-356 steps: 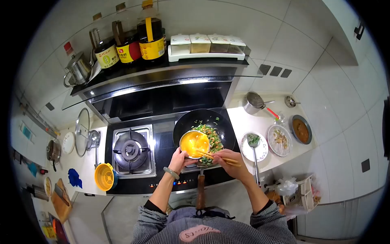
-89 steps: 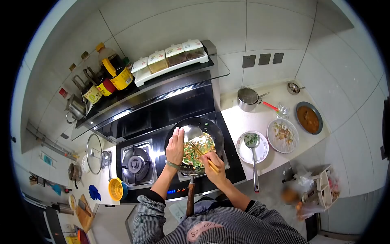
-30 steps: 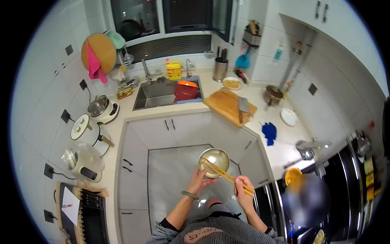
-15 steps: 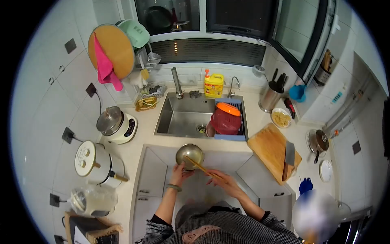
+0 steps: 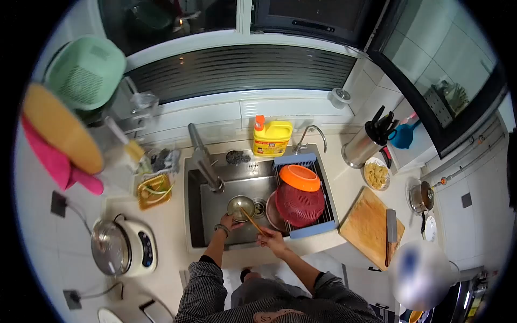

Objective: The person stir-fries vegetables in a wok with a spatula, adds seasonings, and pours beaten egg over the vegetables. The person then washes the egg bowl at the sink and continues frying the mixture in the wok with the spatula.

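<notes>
A small metal bowl (image 5: 235, 205) is over the sink basin, gripped at its near rim by my left hand (image 5: 230, 222). My right hand (image 5: 273, 240) is closed around wooden chopsticks (image 5: 251, 219), whose far ends reach into the bowl. Below the bowl lies the steel sink (image 5: 210, 235), its drain (image 5: 259, 208) just right of the bowl. The faucet (image 5: 203, 160) rises at the back left of the basin. To the right, a dark red colander (image 5: 300, 207) and an orange basin (image 5: 299, 178) sit on a blue-edged drying rack (image 5: 312, 230).
A yellow detergent jug (image 5: 271, 141) stands behind the sink. On the right are a cutting board (image 5: 364, 224) with a cleaver (image 5: 391, 229) on it, a bowl of yellowish food (image 5: 376, 174) and a knife block (image 5: 365, 143). At left are a cooker (image 5: 119, 248) and a yellow basket (image 5: 153, 192).
The bowl and chopsticks have moved forward with both hands, from in front of the counter to over the sink. The view has come nearer to the sink.
</notes>
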Tool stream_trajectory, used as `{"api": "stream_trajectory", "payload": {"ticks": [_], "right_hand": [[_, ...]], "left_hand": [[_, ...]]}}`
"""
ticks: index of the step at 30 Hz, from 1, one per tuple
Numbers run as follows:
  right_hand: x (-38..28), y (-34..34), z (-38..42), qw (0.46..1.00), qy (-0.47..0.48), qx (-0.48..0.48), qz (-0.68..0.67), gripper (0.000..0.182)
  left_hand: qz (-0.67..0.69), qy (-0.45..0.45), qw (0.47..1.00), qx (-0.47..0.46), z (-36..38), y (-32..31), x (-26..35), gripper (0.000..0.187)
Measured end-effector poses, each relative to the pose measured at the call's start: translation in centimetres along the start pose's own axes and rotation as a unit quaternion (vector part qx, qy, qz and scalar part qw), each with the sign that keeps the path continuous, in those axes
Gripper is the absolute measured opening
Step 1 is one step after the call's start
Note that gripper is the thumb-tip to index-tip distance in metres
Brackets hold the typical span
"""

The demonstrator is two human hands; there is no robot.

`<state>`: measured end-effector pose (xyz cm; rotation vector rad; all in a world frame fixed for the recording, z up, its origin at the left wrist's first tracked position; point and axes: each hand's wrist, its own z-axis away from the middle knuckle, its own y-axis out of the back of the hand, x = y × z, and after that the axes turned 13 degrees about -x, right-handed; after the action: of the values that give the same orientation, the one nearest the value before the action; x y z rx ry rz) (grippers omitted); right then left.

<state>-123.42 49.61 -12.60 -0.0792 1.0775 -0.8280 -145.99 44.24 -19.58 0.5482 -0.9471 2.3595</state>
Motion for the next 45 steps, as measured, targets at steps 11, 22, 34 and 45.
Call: {"api": "stream_trajectory", "payload": {"ticks": [11, 22, 34, 45], "right_hand": [[3.8, 3.1, -10.5, 0.988, -0.097, 0.118, -0.031, 0.045], [6.9, 4.6, -12.2, 0.978, -0.147, 0.090, -0.115, 0.043], [3.7, -0.5, -12.7, 0.989, -0.065, 0.130, -0.035, 0.041], [-2.5, -4.9, -22.6, 0.887, 0.114, -0.108, -0.433, 0.044]], "left_hand": [[-0.460, 0.096, 0.872, 0.136, -9.0, 3.0, 2.2, 0.049], [-0.446, -0.360, 0.818, -0.044, -0.2, 4.0, 13.5, 0.056], [-0.555, -0.447, 0.702, 0.011, 10.1, -4.2, 15.1, 0.036], [-0.012, -0.273, 0.950, -0.149, -6.3, -2.2, 6.1, 0.036]]}}
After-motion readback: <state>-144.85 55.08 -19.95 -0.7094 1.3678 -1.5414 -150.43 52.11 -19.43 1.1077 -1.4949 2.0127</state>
